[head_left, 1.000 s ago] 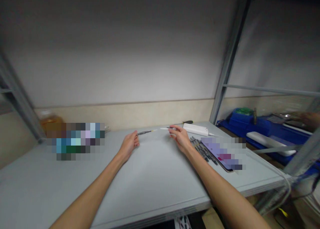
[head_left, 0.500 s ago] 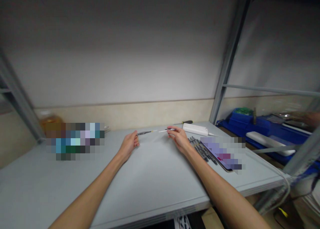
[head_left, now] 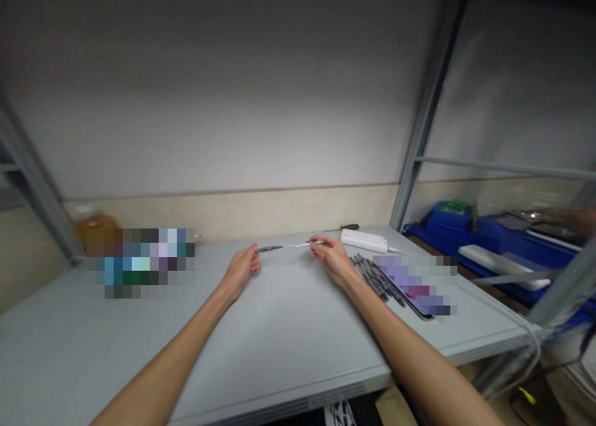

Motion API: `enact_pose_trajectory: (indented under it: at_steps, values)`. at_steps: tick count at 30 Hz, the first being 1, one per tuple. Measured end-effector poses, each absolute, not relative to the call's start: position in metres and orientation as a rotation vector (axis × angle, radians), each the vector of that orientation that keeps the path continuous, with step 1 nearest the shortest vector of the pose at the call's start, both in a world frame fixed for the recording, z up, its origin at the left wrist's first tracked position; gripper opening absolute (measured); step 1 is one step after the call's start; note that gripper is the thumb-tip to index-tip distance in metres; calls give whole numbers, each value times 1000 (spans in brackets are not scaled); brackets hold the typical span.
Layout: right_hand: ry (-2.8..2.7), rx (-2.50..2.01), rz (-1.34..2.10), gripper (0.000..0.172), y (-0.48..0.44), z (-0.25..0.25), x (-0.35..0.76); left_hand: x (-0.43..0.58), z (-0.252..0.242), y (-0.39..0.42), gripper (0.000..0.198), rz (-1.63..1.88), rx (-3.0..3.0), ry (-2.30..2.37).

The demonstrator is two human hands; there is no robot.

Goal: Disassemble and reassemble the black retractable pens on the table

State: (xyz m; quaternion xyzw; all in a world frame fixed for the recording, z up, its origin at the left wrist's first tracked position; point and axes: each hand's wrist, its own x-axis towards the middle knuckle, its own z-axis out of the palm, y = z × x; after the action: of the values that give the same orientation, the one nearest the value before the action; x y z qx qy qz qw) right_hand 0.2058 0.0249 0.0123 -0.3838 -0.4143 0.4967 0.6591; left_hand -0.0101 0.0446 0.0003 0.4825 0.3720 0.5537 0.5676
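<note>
My left hand is closed around the end of a slim dark pen, whose thin tip, with a bit of yellow, points right. In my right hand, thumb and fingers pinch a thin white stick-like part, pointing left, with a dark piece by the fingertips. The two tips meet or nearly meet above the grey table; contact is too small to tell. Just right of my right wrist lie several dark pens in a row, similar to the held one.
Beside the pens is a flat purple case, partly blurred out. A white power strip and a screwdriver lie at the back. Pixelated items sit at left. Metal posts frame the table; blue bins stand beyond it.
The gap between the pen's tip and the white part has closed. My left hand has shifted slightly right; my right hand has moved very slightly left.
</note>
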Motion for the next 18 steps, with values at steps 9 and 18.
enact_pose_trajectory:
  at_steps: [9, 18]
  values:
    - [-942, -877, 1118, 27, 23, 14, 207, -10, 0, 44, 43, 1273, 1146, 876]
    - [-976, -890, 1100, 29, 25, 11, 208, -10, 3, 42, 43, 1288, 1148, 872]
